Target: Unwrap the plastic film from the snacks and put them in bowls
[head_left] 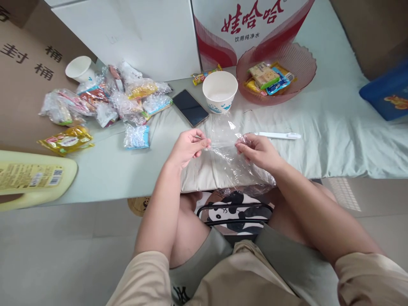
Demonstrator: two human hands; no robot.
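A sheet of clear plastic film [227, 159] stretches between my two hands above the cloth-covered surface. Thumb and fingers of my left hand [191, 146] pinch its left side; my right hand [256, 148] pinches the right side. Its lower part hangs down over the front edge towards my lap. Just beyond the film stands a white paper cup [219, 93], upright. A white plastic-handled tool [279, 135] lies beside my right hand, its left end hidden behind the fingers. Left of the cup rests a dark phone [190, 108].
Wrapped snacks [127, 97] are heaped at the left, several in clear film, near another paper cup [79, 69]. A pink bowl [302, 89] holds packaged snacks. White boxes [134, 38] stand behind. A yellow jug [35, 180] is at left, a blue container [387, 93] at right.
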